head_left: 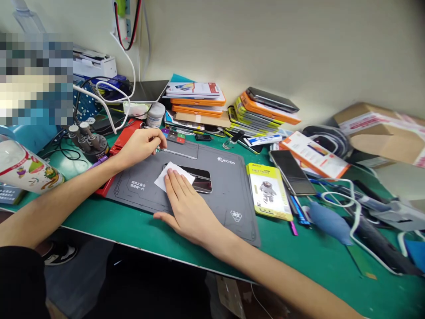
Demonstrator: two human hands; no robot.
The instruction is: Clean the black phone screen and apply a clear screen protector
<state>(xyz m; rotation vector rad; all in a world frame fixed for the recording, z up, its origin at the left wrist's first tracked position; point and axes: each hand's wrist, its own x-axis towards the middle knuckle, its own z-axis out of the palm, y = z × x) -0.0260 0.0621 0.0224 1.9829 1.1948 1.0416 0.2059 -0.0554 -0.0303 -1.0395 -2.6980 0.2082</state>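
Head view: a person's two bare hands at work over a dark grey mat (229, 190) that lies on a green desk (126, 230).
Right hand: the right hand (191, 208) lies flat with fingers stretched out, pressing down on a white cloth (161, 180) rather than clasping it; the thumb points out to the left.
Cloth: spread under the right fingers, covering the left part of the phone.
Phone: the black, glossy phone (203, 181) lies on the middle of the mat, its right end uncovered.
Left hand: the left hand (142, 144) has its fingers curled down by the mat's upper left corner, near a multicoloured piece (174, 136); whether it grips anything cannot be told.
Mat's left edge: a red strip (128, 133) runs beside it, partly behind the left forearm.
Right of mat: a yellow battery package (268, 195) overlaps its edge; beyond that lie a dark-screened device (294, 173), a white-and-orange box (314, 153) and a blue bulb blower (328, 221).
Back of desk: a grey jar (155, 116) stands left of one stack of flat boxes (195, 99); a second stack (262, 110), yellow and orange, carries a black device (274, 99) on top.
Left of desk: a round tool holder (89, 146) stands beyond the left forearm, and a fruit-printed cup (28, 168) leans over near the edge.
Far right: an opened cardboard box (381, 137), blurred.
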